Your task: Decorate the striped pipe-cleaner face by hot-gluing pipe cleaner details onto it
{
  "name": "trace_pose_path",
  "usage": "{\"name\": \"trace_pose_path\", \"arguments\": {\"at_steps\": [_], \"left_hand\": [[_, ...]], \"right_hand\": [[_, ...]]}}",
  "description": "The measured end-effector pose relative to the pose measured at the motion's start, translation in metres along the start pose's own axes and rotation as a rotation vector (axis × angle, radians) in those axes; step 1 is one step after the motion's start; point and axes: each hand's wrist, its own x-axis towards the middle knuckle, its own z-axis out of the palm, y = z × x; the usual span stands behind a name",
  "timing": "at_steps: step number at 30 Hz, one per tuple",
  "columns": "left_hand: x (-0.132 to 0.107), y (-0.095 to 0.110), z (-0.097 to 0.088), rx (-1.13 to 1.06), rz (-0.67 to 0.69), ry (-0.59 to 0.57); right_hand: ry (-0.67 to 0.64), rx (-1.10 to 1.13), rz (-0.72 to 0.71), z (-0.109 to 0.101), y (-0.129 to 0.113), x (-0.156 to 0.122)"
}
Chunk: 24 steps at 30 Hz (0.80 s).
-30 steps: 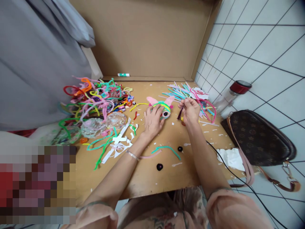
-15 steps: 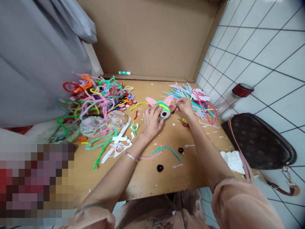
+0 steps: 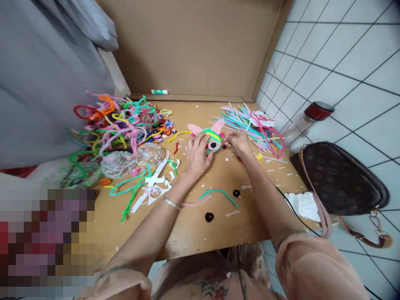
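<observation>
A small craft animal head [image 3: 213, 135] with pink ears, green and yellow bands and a big round eye sits on the table. My left hand [image 3: 198, 154] lies over its left side, fingers curved round it and holding it. My right hand [image 3: 236, 141] is at the head's right side, thumb and fingers pinched together near a pink pom-pom and a small dark bit. What the pinch holds is too small to make out. Under my right forearm a yellow piece [image 3: 258, 157] shows, mostly hidden.
Pipe cleaners [image 3: 118, 121] are heaped at the left beside clear plastic containers [image 3: 146, 155]; straight ones [image 3: 240, 123] lie back right. White paper scraps [image 3: 153, 181], two black round pieces [image 3: 209, 217], a black cord [image 3: 290, 206], a brown handbag [image 3: 340, 179] and a red-capped bottle [image 3: 318, 111] are around.
My view has shifted slightly. The yellow piece, earlier left of my right forearm, now shows on its right, and a black cord has come into sight. Both hands stay at the craft head.
</observation>
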Motion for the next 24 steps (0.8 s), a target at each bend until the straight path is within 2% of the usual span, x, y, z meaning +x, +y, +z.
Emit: {"name": "trace_pose_path", "arguments": {"at_steps": [12,24], "left_hand": [[0.0,0.0,-0.001,0.021,0.012,0.007],[0.001,-0.003,0.001,0.043,0.034,0.002]], "right_hand": [[-0.008,0.081,0.156,0.002,-0.007,-0.011],[-0.043,0.134,0.189,0.003,-0.005,-0.012]]}}
